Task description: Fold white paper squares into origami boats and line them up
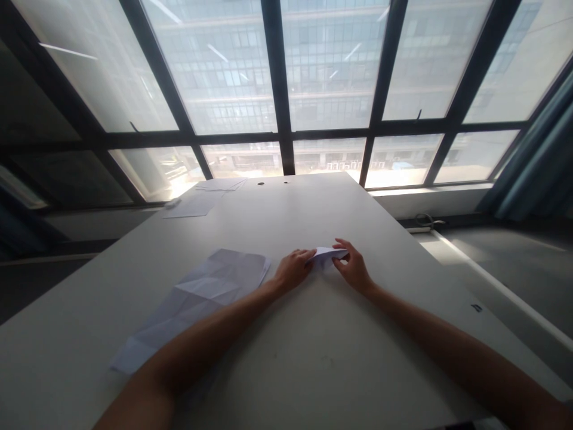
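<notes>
A small folded piece of white paper (pixel 329 253) is held just above the tabletop between both hands. My left hand (pixel 295 267) is closed on its left end, with the fingers along the upper edge. At the other end my right hand (pixel 353 266) pinches the paper's tip between thumb and fingers. Its exact folds are too small to make out. Left of my left hand lie creased white sheets (pixel 210 286), partly hidden under my left forearm.
The white table (pixel 322 221) reaches to large windows (pixel 331 65). More paper (pixel 192 206) lies at its far left end. Two small holes (pixel 260 184) are near the far edge. A blue curtain (pixel 537 149) hangs at right, and a coiled cable (pixel 425 220) lies beyond the table's right edge.
</notes>
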`<action>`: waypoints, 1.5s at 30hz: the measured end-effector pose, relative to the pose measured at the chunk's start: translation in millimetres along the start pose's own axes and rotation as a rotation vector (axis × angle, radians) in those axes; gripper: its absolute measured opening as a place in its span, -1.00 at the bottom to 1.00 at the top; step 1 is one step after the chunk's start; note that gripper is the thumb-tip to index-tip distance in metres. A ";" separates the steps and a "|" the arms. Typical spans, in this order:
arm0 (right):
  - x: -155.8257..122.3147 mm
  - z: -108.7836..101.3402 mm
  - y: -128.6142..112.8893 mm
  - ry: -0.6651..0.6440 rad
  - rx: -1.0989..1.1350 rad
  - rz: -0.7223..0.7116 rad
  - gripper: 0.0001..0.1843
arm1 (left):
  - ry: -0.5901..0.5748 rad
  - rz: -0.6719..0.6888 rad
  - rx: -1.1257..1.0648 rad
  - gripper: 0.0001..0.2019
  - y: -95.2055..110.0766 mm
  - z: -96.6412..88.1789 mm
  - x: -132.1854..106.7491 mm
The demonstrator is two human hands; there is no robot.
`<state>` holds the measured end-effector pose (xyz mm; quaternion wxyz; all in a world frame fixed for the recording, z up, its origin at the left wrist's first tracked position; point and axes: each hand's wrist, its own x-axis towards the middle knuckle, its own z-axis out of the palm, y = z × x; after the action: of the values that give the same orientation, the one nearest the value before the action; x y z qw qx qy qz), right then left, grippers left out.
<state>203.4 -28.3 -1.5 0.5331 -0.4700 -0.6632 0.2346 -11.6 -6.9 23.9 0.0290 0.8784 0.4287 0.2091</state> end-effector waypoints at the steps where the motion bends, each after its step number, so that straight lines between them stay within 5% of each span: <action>1: -1.8 1.6 -2.8 -0.015 0.000 -0.014 -0.42 | 0.001 -0.014 0.008 -0.64 -0.1 -1.1 -0.4; 10: -3.1 4.9 -7.7 0.044 0.049 -0.113 -0.28 | 0.109 -0.144 -0.273 -0.59 -2.6 6.0 2.5; 15: -2.7 1.2 -10.9 0.038 -0.078 -0.229 -0.61 | 0.124 -0.167 -0.520 -0.49 -7.1 11.0 5.1; 22: -5.5 1.3 -17.9 -0.184 -0.239 -0.445 -0.55 | 0.073 -0.314 -1.024 -0.53 -15.4 6.1 10.0; 29: -8.1 1.8 -11.0 -0.421 -0.484 -0.466 -0.46 | -0.120 -0.551 -1.629 -0.37 -20.7 4.2 9.5; 35: -8.4 0.8 -12.1 -0.635 -0.547 -0.413 -0.35 | -0.096 -0.517 -1.539 -0.20 -20.8 6.9 8.2; 38: -7.2 1.3 -10.1 -0.659 -0.526 -0.386 -0.40 | -0.094 -0.458 -1.431 -0.29 -19.3 9.2 7.7; 45: -5.8 1.3 -7.6 -0.601 -0.532 -0.337 -0.51 | 0.169 -0.188 -0.647 -0.72 -15.6 17.5 7.5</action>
<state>199.3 -36.5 1.4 0.2075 -0.3872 -0.8937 0.0916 -12.2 11.0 6.9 0.2897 0.7599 0.4202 0.4025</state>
